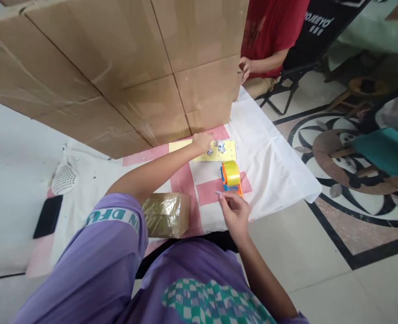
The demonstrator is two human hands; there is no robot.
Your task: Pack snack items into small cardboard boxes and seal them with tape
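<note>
My left hand reaches out over a yellow card with small cartoon pictures on it. Its fingers are curled on or just above the card, and whatever is between them is hidden. In a pinch of thumb and forefinger, my right hand holds a small pale purple strip; its exact kind is too small to tell. Just beyond that hand stands an orange and blue tape dispenser carrying a roll of yellow tape.
A wall of taped cardboard boxes rises behind the card. Near my left arm sits a small taped box. A black phone and a white perforated object lie at left. Beyond the boxes, a person in red sits.
</note>
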